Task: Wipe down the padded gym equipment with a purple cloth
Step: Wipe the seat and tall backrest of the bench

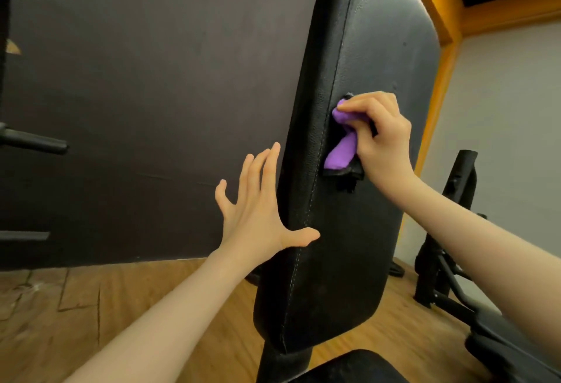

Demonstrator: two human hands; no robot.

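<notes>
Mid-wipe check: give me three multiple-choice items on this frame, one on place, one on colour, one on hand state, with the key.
1. Where is the purple cloth?
A. on the upright black padded backrest
B. on the wooden floor
C. on the seat

2. What colour is the backrest seam stitching?
A. orange
B. pale
C. purple

3. How is the left hand?
A. fist
B. gripping cloth
C. open, fingers spread

Key: 1 A, the right hand holds it against the pad; 2 B, light thread shows; 3 C, it holds nothing beside the pad's edge.
</notes>
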